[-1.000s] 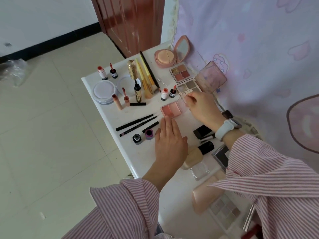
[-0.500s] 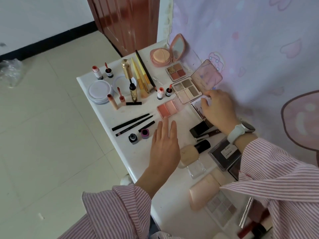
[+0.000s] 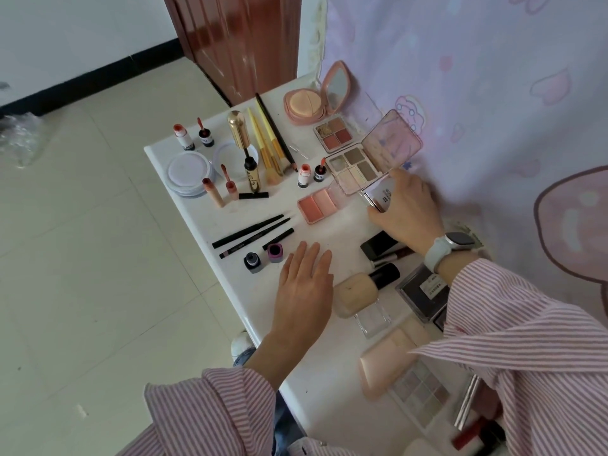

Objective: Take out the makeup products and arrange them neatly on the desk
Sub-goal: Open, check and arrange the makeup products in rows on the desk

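Nearest the camera, on the white worktop (image 3: 210, 225), the left hand (image 3: 304, 284) lies flat with fingers straight, just beside a beige foundation bottle with a black cap (image 3: 363, 287). Farther back, the right hand (image 3: 408, 212) grips a small clear-lidded compact (image 3: 378, 194), touching the open neutral eyeshadow palette (image 3: 355, 167) and beside a peach two-pan blush (image 3: 317, 205).

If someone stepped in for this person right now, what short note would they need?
Left hand: open, flat on the desk.
Right hand: grips a small mirrored compact, tilted, beside the open eyeshadow palette.
Done: lip tubes, brushes, pencils, blush and pink powder compact laid out at the far end.
Left: set the compact down; tidy the near clutter, including the foundation bottle, dark box and large palette.
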A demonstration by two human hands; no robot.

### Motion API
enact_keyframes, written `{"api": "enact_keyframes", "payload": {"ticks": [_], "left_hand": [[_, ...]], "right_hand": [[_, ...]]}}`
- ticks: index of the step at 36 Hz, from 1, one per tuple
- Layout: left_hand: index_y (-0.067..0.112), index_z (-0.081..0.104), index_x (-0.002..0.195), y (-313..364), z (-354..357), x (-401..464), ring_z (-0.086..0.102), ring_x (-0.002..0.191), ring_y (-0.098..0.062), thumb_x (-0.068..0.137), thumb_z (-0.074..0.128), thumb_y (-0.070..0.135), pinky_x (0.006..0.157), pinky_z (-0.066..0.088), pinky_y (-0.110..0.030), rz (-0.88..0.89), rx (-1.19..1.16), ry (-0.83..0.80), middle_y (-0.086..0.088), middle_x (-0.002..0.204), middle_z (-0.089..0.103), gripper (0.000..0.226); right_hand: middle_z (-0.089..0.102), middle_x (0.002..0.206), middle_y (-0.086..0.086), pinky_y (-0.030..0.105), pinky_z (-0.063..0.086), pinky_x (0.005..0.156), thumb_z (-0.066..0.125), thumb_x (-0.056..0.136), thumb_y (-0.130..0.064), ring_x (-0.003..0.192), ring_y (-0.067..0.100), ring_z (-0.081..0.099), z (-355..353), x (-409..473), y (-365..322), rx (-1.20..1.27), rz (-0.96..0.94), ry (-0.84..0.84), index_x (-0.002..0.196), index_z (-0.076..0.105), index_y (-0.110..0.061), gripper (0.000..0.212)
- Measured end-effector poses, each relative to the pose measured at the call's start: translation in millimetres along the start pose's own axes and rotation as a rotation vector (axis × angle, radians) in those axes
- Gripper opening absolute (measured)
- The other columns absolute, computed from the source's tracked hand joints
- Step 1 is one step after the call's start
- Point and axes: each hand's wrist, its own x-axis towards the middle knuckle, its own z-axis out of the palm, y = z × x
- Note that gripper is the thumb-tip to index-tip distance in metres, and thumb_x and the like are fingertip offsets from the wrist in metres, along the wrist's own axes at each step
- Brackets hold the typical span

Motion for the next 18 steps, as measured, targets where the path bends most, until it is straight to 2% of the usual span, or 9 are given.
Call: {"api": "enact_keyframes", "payload": {"ticks": [4, 7, 10, 13, 16, 18], "left_hand": [[0.004, 0.06, 0.116, 4, -6, 1, 0.051, 0.12, -0.035, 0.09, 0.034, 0.021, 0.098, 0.043, -0.048, -0.023, -0.103, -0.006, -0.017, 0.122, 0.06, 0.04], [0.005, 0.061, 0.114, 13, -16, 3, 0.055, 0.115, -0.028, 0.091, 0.036, 0.021, 0.096, 0.041, -0.035, -0.043, -0.265, 0.027, -0.012, 0.118, 0.062, 0.038], [0.01, 0.061, 0.116, 28, -36, 11, 0.058, 0.102, -0.012, 0.095, 0.042, 0.022, 0.088, 0.046, -0.02, -0.225, -0.589, 0.045, -0.002, 0.113, 0.062, 0.03], [0.017, 0.057, 0.115, 41, -57, 25, 0.063, 0.094, -0.012, 0.098, 0.041, 0.025, 0.082, 0.051, -0.026, -0.509, -1.052, -0.107, 0.001, 0.104, 0.065, 0.025], [0.011, 0.057, 0.115, 49, -64, 34, 0.066, 0.088, -0.023, 0.1, 0.032, 0.037, 0.085, 0.054, -0.038, -0.69, -1.467, -0.297, -0.01, 0.101, 0.065, 0.039], [0.008, 0.057, 0.116, 54, -65, 35, 0.066, 0.086, -0.025, 0.1, 0.029, 0.039, 0.084, 0.054, -0.043, -0.777, -1.649, -0.351, -0.013, 0.1, 0.065, 0.044]], "right_hand": [[0.047, 0.118, 0.021, 0.04, 0.038, 0.092, 0.065, 0.077, -0.031, 0.11, 0.036, 0.043, -15, -9, -3, 0.12, -0.088, 0.106, 0.131, 0.035, -0.005, 0.067], [0.042, 0.122, 0.016, 0.031, 0.035, 0.093, 0.068, 0.077, -0.032, 0.112, 0.025, 0.04, -32, -25, -6, 0.263, -0.101, 0.166, 0.135, 0.03, -0.008, 0.073], [0.036, 0.12, 0.006, 0.033, 0.046, 0.086, 0.066, 0.074, -0.041, 0.107, 0.017, 0.041, -42, -47, -8, 0.44, -0.169, 0.178, 0.139, 0.023, -0.014, 0.083], [0.03, 0.113, -0.01, 0.033, 0.045, 0.09, 0.062, 0.07, -0.046, 0.108, 0.012, 0.04, -40, -71, -11, 0.527, -0.303, 0.183, 0.139, 0.019, -0.021, 0.085], [0.03, 0.12, -0.004, 0.029, 0.037, 0.096, 0.068, 0.07, -0.042, 0.115, 0.017, 0.037, -33, -87, -16, 0.519, -0.337, 0.158, 0.139, 0.019, -0.019, 0.087], [0.03, 0.122, -0.001, 0.018, 0.032, 0.095, 0.075, 0.072, -0.028, 0.119, 0.021, 0.036, -30, -94, -19, 0.522, -0.301, 0.098, 0.141, 0.022, -0.014, 0.088]]}}
